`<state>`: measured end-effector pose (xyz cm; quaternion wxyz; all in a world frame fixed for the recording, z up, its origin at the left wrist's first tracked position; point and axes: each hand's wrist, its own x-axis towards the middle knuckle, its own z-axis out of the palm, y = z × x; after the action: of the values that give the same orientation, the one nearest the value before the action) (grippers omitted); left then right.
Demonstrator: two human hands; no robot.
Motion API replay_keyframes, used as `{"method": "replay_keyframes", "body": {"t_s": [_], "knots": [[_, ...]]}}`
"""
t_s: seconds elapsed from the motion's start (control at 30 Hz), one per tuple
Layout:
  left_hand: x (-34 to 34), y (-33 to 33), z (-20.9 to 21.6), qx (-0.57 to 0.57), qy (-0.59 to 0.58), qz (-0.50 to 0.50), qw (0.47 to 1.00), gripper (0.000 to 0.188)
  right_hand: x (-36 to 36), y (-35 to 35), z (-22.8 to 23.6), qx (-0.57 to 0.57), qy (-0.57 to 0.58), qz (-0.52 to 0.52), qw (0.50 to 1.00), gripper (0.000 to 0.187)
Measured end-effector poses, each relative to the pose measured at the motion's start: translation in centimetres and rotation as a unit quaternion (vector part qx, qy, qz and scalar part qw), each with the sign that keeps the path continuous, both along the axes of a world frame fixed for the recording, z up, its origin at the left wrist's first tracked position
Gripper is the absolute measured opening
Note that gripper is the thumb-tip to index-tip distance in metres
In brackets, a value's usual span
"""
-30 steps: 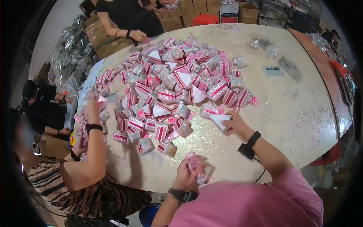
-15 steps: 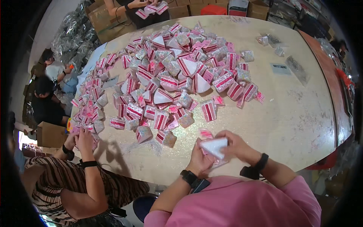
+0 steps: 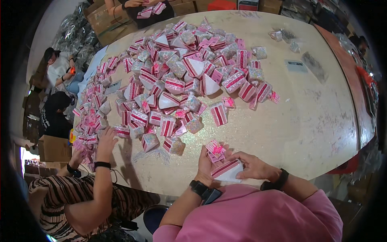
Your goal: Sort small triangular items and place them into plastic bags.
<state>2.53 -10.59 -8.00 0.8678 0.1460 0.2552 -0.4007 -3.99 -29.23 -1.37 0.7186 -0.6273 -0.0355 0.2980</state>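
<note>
Close in front of me, my right hand [image 3: 255, 166] grips a toy cake slice [image 3: 229, 171] by its white triangular face. Pink and dark red layers show along the slice's upper side. My left hand [image 3: 204, 167] holds a pink printed tag [image 3: 215, 150] against its fingers, just above the slice. The slice's left tip rests by the left palm. Whether the tag is joined to the slice is hidden. Both hands are over the table's near edge.
A large pile of wrapped cake slices [image 3: 175, 86] covers the table's [image 3: 290, 133] middle and left. A co-worker's hand [image 3: 107, 143] reaches into the left row, and another person handles slices at the far edge. A clear plastic bag [image 3: 315, 67] and a small card [image 3: 296, 65] lie right.
The slice has turned in my hands, so its layered side now shows, and it has come nearer to me. The pink tag is now plainly visible. The left co-worker's hand has moved right.
</note>
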Motion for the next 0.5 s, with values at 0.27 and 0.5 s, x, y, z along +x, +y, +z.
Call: {"method": "replay_keyframes", "body": {"t_s": [0.27, 0.5], "knots": [[-0.2, -0.2, 1.8, 0.035, -0.008, -0.006, 0.999, 0.048, -0.6, 0.2, -1.0, -0.005, -0.010, 0.021, 1.000, 0.057], [-0.6, 1.4, 1.6, 0.102, -0.091, -0.028, 0.990, 0.027, 6.1, -1.7, -0.3, -0.166, -0.143, -0.029, 0.975, 0.047]]}}
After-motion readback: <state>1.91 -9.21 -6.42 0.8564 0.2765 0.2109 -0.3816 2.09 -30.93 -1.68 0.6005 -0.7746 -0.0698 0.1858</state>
